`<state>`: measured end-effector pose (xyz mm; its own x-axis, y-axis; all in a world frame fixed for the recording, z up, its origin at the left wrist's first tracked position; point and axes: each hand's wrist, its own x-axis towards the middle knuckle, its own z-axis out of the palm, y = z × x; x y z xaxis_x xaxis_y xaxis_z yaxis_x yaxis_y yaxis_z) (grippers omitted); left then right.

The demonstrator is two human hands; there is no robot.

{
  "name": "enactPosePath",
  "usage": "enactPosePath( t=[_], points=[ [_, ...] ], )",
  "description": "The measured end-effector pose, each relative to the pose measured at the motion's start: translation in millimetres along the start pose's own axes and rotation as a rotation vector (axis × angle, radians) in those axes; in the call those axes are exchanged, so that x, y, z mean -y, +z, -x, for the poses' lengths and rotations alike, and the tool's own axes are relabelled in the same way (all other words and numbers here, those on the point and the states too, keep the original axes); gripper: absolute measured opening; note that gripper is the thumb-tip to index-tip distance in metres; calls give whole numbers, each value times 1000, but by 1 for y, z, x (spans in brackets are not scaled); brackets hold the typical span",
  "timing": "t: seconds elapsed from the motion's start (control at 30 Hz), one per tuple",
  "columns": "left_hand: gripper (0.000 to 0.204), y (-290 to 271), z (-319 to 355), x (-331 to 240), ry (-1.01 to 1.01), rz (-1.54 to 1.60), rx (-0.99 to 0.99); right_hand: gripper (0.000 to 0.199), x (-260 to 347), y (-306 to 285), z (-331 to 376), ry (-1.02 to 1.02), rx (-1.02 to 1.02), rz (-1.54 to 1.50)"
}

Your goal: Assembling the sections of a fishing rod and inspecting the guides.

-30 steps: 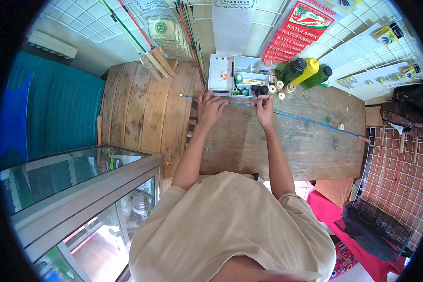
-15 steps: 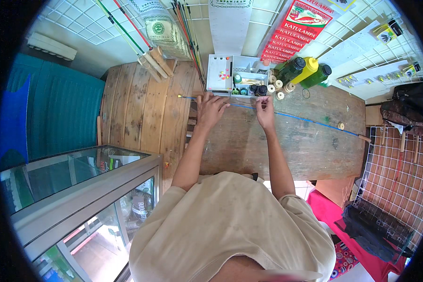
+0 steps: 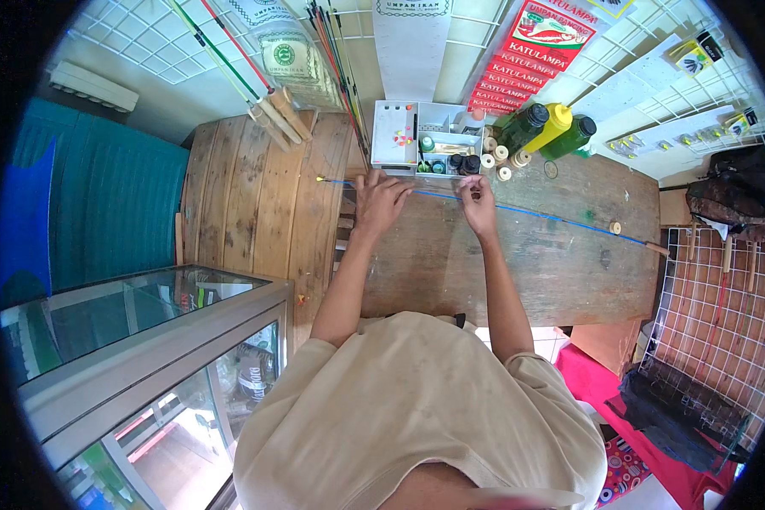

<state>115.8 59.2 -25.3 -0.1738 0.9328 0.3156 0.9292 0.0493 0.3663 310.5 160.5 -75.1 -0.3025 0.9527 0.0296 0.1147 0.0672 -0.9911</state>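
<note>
Two hands: both at work on one thin blue rod [image 3: 518, 210] lying across a wooden workbench [image 3: 569, 272], seen from the head camera.
Left hand [image 3: 381, 200]: palm down, fingers spread and loosely curled over the rod near its left end, pressing it to the wood.
Right hand [image 3: 478, 204]: fingertips drawn together in a pinch on the rod, just right of the left hand; whether something fine is held between them is too small to tell.
Rod, place: runs from a small yellow tip [image 3: 321, 178] at far left, under both hands, to a wooden handle end [image 3: 657, 248] at the bench's right edge.
Progress, as a judgement: work looks mid-way; the rod is laid out and steadied, the hands are busy at one spot near the thin end, and the long stretch to the right lies untouched.
Materials: bench of rough, worn planks; rod slender, smooth, slightly bowed by the lens.
Far side: white compartment tray [image 3: 416, 136] with small dark-capped jars, pale thread spools [image 3: 495, 157] beside it, and three bottles [image 3: 548, 129], dark green, yellow, green.
Right: wire grid panel [image 3: 714, 306] lying flat.
Left: glass display case [image 3: 144, 340] with a metal frame.
</note>
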Motion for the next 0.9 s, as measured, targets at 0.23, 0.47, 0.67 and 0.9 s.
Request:
enactPosePath(
  t=[0.23,0.47,0.67,0.9],
  points=[
    [16,-18,7,20,-82,1,56,10,14,6,6,-35,71,34],
    [15,-25,10,12,-66,-82,70,18,7,12,15,-258,247,429],
    [18,-17,4,3,37,-60,-65,16,14,21,21,-279,241,493],
    [18,-27,4,11,-248,-88,-159,13,21,18,24,-316,233,588]
  ],
)
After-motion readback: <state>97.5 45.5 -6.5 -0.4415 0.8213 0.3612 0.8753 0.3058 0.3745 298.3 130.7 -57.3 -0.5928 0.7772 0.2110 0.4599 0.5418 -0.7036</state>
